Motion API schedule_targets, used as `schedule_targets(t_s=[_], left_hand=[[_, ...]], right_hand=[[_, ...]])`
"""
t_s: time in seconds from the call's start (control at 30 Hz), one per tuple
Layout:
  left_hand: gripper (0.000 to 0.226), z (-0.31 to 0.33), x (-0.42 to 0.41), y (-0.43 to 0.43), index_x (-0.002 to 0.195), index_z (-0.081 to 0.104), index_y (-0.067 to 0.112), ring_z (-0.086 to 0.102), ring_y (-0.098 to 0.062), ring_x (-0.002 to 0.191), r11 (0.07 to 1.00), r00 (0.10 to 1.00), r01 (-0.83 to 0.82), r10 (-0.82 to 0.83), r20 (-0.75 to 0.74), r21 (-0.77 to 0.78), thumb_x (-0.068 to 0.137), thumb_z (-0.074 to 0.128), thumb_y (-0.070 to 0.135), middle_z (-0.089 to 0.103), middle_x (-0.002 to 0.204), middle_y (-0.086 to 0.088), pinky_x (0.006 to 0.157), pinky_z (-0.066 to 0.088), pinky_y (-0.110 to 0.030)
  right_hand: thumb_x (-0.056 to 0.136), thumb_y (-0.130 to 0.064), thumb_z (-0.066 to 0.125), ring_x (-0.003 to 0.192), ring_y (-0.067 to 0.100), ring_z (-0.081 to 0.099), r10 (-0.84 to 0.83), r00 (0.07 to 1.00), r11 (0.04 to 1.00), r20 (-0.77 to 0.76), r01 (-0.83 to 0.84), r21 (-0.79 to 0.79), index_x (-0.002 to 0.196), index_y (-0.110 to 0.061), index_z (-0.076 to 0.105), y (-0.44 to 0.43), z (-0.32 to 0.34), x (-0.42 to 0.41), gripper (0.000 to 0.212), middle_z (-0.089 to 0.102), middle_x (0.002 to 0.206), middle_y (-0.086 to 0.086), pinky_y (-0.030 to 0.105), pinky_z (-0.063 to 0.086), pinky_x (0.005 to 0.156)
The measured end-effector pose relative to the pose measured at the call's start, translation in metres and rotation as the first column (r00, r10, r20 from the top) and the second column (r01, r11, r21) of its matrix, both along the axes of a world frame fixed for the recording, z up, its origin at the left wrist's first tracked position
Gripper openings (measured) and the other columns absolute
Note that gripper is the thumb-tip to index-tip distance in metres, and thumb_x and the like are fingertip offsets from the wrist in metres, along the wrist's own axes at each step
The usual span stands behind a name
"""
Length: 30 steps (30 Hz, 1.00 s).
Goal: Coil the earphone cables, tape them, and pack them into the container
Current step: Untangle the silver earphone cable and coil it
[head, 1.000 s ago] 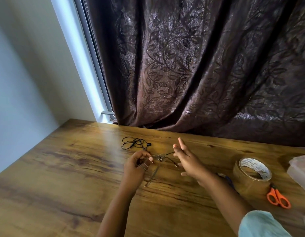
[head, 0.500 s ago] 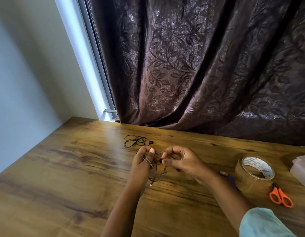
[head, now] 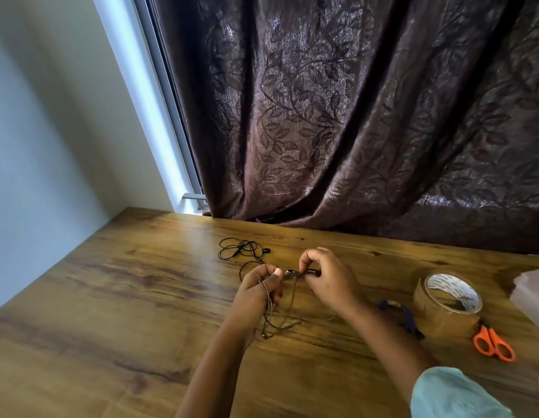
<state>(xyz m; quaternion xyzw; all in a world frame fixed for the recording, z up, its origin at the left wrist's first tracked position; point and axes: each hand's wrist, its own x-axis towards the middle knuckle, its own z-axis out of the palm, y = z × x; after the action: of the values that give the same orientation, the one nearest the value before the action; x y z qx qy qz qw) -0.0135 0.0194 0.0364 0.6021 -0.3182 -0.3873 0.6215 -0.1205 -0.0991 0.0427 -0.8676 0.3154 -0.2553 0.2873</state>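
Presently, 2 sets of earphones on 1 wooden table point(head: 111, 312). Item 1: grey-brown earphone cable point(head: 269, 309), wound in several turns around the left hand point(head: 257, 292) and trailing in loose loops onto the table just below that hand; its far end is stretched across to the right hand point(head: 328, 282). Left hand: fingers curled closed around the cable, thumb pressed on top. Right hand: thumb and forefinger pinched narrow on the cable's end piece, other fingers folded. The 2 hands are near each other, joined by the short taut span. Item 2: black earphones point(head: 242, 250), a loose tangle lying flat on the table beyond the left hand, apart from both hands.

Surroundings: 1 roll of brown tape point(head: 447, 300), on its side face, right of the right forearm; 1 pair of orange-handled scissors point(head: 493, 345), closed, just beside the roll's near edge; 1 dark blue object point(head: 407, 316) lying between the forearm and the roll, partly covered by the forearm, kind not discernible. 1 translucent container point(head: 530, 294) at the right border, cut off by the frame. 1 dark leaf-patterned curtain point(head: 352, 116) hanging to the table's far edge. 1 pale teal sleeve point(head: 452, 393) at the lower right, cut off.

The earbuds of item 1 are too small to make out.
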Motion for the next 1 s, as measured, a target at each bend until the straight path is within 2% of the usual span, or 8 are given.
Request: schedule_targets(t_s=[0.13, 0.2, 0.37, 0.5, 0.67, 0.77, 0.9, 1.0], left_hand=[[0.019, 0.003, 0.008, 0.004, 0.089, 0.056, 0.008, 0.039, -0.008, 0.051, 0.998, 0.997, 0.021, -0.025, 0.074, 0.064, 0.089, 0.057, 0.027, 0.047, 0.058, 0.005, 0.053, 0.035, -0.023], [0.038, 0.004, 0.011, 0.005, 0.093, 0.059, 0.006, 0.046, -0.010, 0.056, 0.996, 0.980, 0.038, -0.054, 0.190, 0.085, 0.073, 0.068, 0.037, 0.054, 0.066, 0.002, 0.055, 0.039, -0.023], [0.033, 0.004, 0.009, 0.005, 0.085, 0.064, 0.004, 0.046, -0.021, 0.064, 0.997, 0.976, 0.020, -0.035, 0.217, 0.074, 0.076, 0.066, 0.035, 0.054, 0.069, -0.006, 0.055, 0.040, -0.020], [0.028, 0.008, 0.008, 0.006, 0.080, 0.071, 0.017, 0.047, -0.025, 0.070, 0.998, 0.983, 0.045, -0.052, 0.175, 0.041, 0.082, 0.057, 0.041, 0.057, 0.081, -0.020, 0.062, 0.039, -0.033], [0.026, 0.010, 0.001, 0.006, 0.082, 0.066, 0.010, 0.042, -0.009, 0.053, 0.993, 0.988, 0.080, -0.090, 0.128, 0.081, 0.088, 0.054, 0.032, 0.046, 0.054, 0.006, 0.051, 0.038, -0.018], [0.027, 0.013, -0.004, 0.007, 0.089, 0.060, 0.004, 0.045, -0.005, 0.047, 0.992, 0.994, 0.109, -0.107, -0.033, 0.060, 0.092, 0.049, 0.028, 0.048, 0.050, 0.008, 0.050, 0.040, -0.017], [0.028, 0.013, -0.006, 0.005, 0.097, 0.057, 0.000, 0.039, -0.006, 0.046, 0.988, 0.990, 0.139, -0.139, -0.005, 0.069, 0.097, 0.043, 0.025, 0.042, 0.050, 0.005, 0.051, 0.038, -0.017], [0.026, 0.012, -0.006, 0.004, 0.098, 0.061, 0.003, 0.038, -0.007, 0.049, 0.988, 0.990, 0.140, -0.141, 0.012, 0.069, 0.097, 0.044, 0.023, 0.042, 0.053, 0.004, 0.051, 0.038, -0.017]], right_hand=[[0.086, -0.012, 0.068, 0.054, 0.003, 0.054, 0.070, 0.980, 0.902, 0.189, -0.143, 0.408, 0.087, -0.018, 0.061, 0.000, 0.004, -0.003, 0.009, 0.065, 0.085, -0.004, 0.015, 0.036, 0.040], [0.087, -0.014, 0.066, 0.050, 0.001, 0.051, 0.087, 0.974, 0.841, 0.208, -0.183, 0.509, 0.092, -0.018, 0.063, 0.001, 0.007, -0.006, 0.007, 0.066, 0.085, -0.002, 0.015, 0.035, 0.040], [0.093, -0.018, 0.059, 0.059, 0.004, 0.048, 0.180, 0.966, 0.761, 0.186, -0.256, 0.597, 0.090, -0.019, 0.056, 0.002, 0.016, -0.007, 0.004, 0.057, 0.080, -0.005, 0.015, 0.034, 0.046], [0.090, -0.017, 0.064, 0.065, 0.008, 0.049, 0.167, 0.969, 0.768, 0.185, -0.245, 0.592, 0.084, -0.021, 0.054, -0.002, 0.016, -0.010, 0.012, 0.055, 0.077, -0.006, 0.020, 0.039, 0.052], [0.086, -0.004, 0.064, 0.091, 0.015, 0.062, 0.095, 0.955, 0.741, 0.280, -0.256, 0.621, 0.081, -0.022, 0.061, -0.003, 0.009, -0.008, 0.019, 0.068, 0.095, -0.007, 0.035, 0.048, 0.074], [0.090, -0.010, 0.062, 0.106, 0.010, 0.060, -0.002, 0.934, 0.679, 0.356, -0.260, 0.687, 0.106, -0.022, 0.063, 0.002, 0.005, -0.004, 0.020, 0.064, 0.110, -0.010, 0.031, 0.051, 0.090], [0.088, -0.015, 0.065, 0.094, 0.005, 0.062, -0.099, 0.909, 0.772, 0.405, -0.187, 0.608, 0.106, -0.022, 0.058, 0.005, 0.001, 0.001, 0.020, 0.062, 0.108, -0.005, 0.018, 0.049, 0.070], [0.086, -0.014, 0.068, 0.082, 0.010, 0.060, -0.102, 0.905, 0.817, 0.413, -0.160, 0.554, 0.093, -0.022, 0.060, 0.003, -0.003, 0.002, 0.013, 0.064, 0.094, 0.000, 0.024, 0.047, 0.062]])
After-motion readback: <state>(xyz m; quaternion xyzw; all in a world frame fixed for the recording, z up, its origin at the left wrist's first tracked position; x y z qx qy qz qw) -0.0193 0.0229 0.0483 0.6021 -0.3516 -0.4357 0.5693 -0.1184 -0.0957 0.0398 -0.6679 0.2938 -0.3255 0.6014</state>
